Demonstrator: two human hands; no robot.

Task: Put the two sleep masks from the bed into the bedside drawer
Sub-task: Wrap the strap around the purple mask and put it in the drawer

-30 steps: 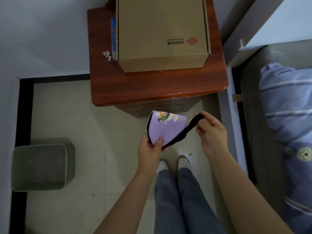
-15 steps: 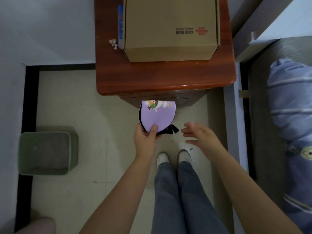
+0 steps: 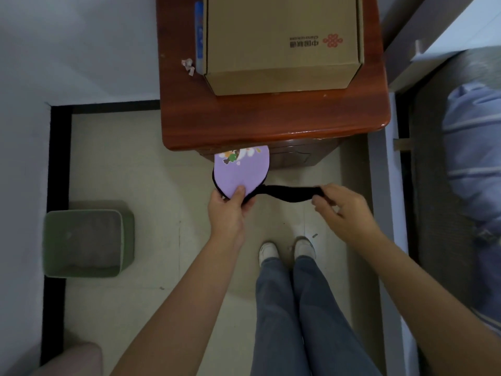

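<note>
A purple sleep mask (image 3: pixel 241 169) with a cartoon print and black backing is folded in half. My left hand (image 3: pixel 230 210) pinches its lower edge just in front of the bedside cabinet's closed drawer front (image 3: pixel 292 156). My right hand (image 3: pixel 341 207) grips the mask's black elastic strap (image 3: pixel 287 192) and holds it stretched out to the right. The red-brown cabinet top (image 3: pixel 271 120) overhangs the drawer and hides most of it. Only one mask shows.
A cardboard box (image 3: pixel 282 44) fills most of the cabinet top, with a blue item (image 3: pixel 199 33) and a small scrap (image 3: pixel 188 65) beside it. A green bin (image 3: pixel 86 240) stands on the floor at left. The bed with striped blue bedding (image 3: pixel 474 147) lies at right.
My right hand, which had let go of the strap and hung open half a second ago, has taken the strap again and pulled it out to the right. The mask has risen closer to the drawer front.
</note>
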